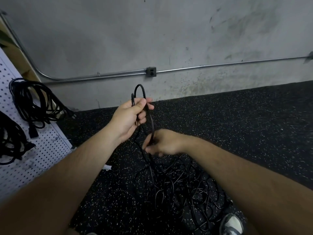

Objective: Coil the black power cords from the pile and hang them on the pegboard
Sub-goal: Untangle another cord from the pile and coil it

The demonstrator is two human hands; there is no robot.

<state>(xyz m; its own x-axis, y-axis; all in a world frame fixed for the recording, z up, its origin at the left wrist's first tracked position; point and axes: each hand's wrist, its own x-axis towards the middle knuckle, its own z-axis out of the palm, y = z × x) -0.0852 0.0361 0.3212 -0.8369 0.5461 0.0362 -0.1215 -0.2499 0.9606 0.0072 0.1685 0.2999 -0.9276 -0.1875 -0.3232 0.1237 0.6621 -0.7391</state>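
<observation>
Head: both hands [131, 116] grip smooth black cord [151, 119] loop.

Your view is dim and flat, with no hard shadows. The wall [152, 31] is evenly grey. The dark floor [254, 124] nearly swallows the cords [179, 184], which show only thin glints. Wide-angle distortion bows the pipe [220, 65] and stretches the corners. Your right hand [162, 143] is slightly motion-blurred.

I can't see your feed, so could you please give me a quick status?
Left hand holds a small loop of cord; right hand grips it lower down. Tangled pile on floor underneath. Two coils hang on pegboard.
</observation>
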